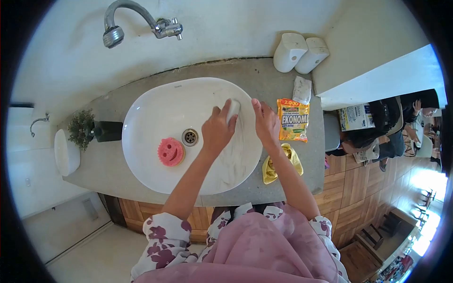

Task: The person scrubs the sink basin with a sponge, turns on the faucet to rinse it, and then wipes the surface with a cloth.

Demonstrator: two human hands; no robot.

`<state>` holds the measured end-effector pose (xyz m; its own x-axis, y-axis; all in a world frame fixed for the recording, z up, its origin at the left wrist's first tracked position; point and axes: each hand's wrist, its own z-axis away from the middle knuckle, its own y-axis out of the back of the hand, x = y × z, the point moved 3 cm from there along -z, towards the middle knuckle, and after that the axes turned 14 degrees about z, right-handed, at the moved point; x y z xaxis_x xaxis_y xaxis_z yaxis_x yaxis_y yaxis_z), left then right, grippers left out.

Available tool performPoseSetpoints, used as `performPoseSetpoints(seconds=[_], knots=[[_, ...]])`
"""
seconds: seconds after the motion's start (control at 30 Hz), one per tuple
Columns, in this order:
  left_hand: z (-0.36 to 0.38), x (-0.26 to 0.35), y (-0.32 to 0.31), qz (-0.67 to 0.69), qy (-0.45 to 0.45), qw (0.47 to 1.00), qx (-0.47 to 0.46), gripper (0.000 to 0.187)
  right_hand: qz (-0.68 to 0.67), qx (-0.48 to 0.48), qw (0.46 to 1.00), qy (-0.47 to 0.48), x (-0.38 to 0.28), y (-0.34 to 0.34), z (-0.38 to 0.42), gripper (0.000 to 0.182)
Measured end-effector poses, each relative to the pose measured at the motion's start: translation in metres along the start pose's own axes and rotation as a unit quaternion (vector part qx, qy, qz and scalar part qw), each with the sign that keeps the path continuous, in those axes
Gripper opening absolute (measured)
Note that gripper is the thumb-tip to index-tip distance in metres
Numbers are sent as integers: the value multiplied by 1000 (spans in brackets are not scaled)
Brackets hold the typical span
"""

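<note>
My left hand [218, 128] is closed on a white block [233, 111] and presses it against the inner right wall of the white oval sink [155, 101]. Grey smears mark the basin around it. My right hand [267, 123] rests at the sink's right rim, thumb up along the edge; whether anything is in it cannot be made out. A pink smiley sponge [171, 152] lies in the basin, left of the drain [189, 137]. Just right of my right hand lies an orange and yellow packet [293, 120], with a yellow cloth [292, 159] below it.
A curved faucet [141, 14] juts from the wall above the sink. Two white containers [289, 52] and a crumpled white packet [302, 89] are at the back right. A potted plant [81, 127] stands left. Several people sit at the far right.
</note>
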<state>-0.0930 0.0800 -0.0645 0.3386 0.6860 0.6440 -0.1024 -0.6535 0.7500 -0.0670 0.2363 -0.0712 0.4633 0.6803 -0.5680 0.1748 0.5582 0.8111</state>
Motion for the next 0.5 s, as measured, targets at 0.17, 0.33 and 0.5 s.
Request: performPoseSetpoints(seconds=[0.17,0.33,0.5], knots=[[76,-1,-3,8,7,995,-98,52,2,7,1000,11,4,-1,-3,53],[24,-9,-6,-25,-7,999,-45,50,0,8,1000,21,3,-3,-3,53],[7,-5,-5,-3,-2,1000,0,49,-2,14,1000,28,2,-3,-1,53]])
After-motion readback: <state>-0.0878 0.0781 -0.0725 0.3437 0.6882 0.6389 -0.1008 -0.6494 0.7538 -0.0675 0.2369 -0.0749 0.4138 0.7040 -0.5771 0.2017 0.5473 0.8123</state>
